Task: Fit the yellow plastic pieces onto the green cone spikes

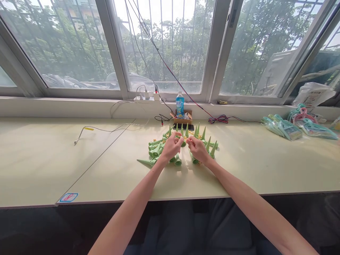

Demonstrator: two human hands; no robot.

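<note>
Over a cluster of pale green plastic cones, my two hands are close together with a small gap between their fingertips. The fingers of my left hand (173, 145) are curled into a pinch. My right hand (197, 148) is closed in a similar way, thumb against forefinger. Whatever is between the fingertips is too small to make out. Several upright green cones (208, 144) stand behind and right of the hands. Others lie on their sides at the left, among them a long pointed cone (145, 162). Small yellow pieces (185, 139) are scattered among the cones, partly hidden by my hands.
Behind the cones lie a dark phone (186, 126) and a small cardboard box (188, 119) with a blue-labelled bottle (180, 105). Bundled cable (219, 119) rests near the sill. Bagged hangers (285, 127) are at the far right. A thin wire (105, 130) crosses the table's left part.
</note>
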